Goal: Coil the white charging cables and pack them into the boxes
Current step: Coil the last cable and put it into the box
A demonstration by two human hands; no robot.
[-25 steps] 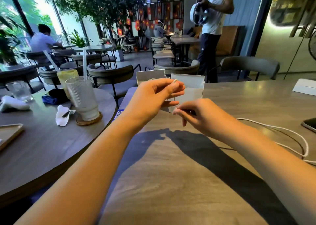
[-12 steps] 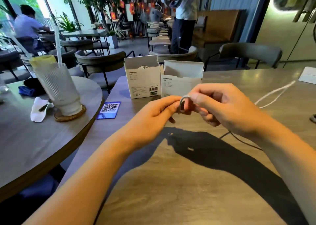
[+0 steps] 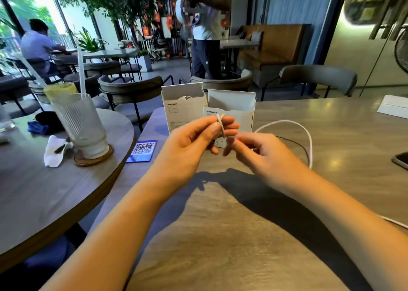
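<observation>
Two open white boxes stand at the far edge of the table: the left box [image 3: 183, 111] shows a coiled cable inside, the right box [image 3: 240, 111] stands just behind my hands. My left hand [image 3: 198, 138] pinches a small loop of the white charging cable [image 3: 295, 125] between thumb and fingers. My right hand [image 3: 258, 151] holds the same cable just right of that loop. From there the cable arcs up and right, then drops to the table.
A QR-code card [image 3: 143, 150] lies at the table's left edge. A phone [image 3: 400, 160] and a white paper [image 3: 393, 108] sit at the right. The round table on the left holds a ribbed glass [image 3: 80, 125] on a coaster and a napkin. Chairs and people are beyond.
My hands have moved from the right box back toward me, and a first loop of cable now sits in my left fingers. The cable's free length has lifted into an arc.
</observation>
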